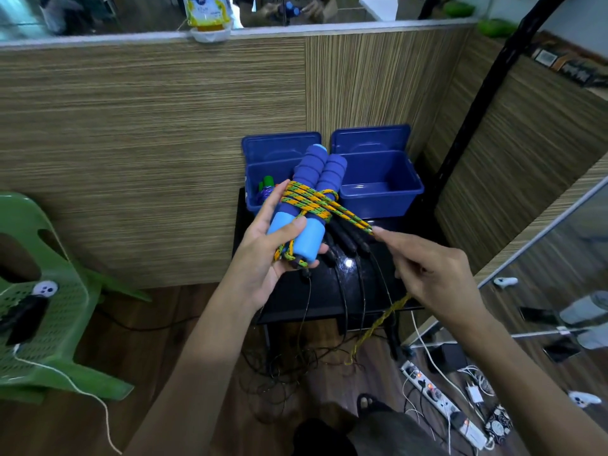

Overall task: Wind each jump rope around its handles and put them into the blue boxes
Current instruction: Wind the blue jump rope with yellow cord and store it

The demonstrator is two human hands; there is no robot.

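Your left hand (263, 248) is gripping the two blue foam handles (307, 195) side by side, thumb pressing over their light-blue ends, with the orange-and-green rope (309, 200) already lying in several turns around them. Your right hand (434, 274) is pinching the free run of that rope just beside the bundle; the fingertips are hiding the exact grip, and the slack is trailing under the palm toward the floor. The bundle is covering much of the left blue box (260, 179), so you are only glimpsing something green and purple inside it. The right blue box (381, 189) is standing open beside it, lid up. Both are sitting on a black table (296, 301), where black rope handles (345, 238) are lying partly behind your hands, their cords tangling below. A green plastic chair (49, 311) is standing at the left, against wood-grain panelling (148, 126).
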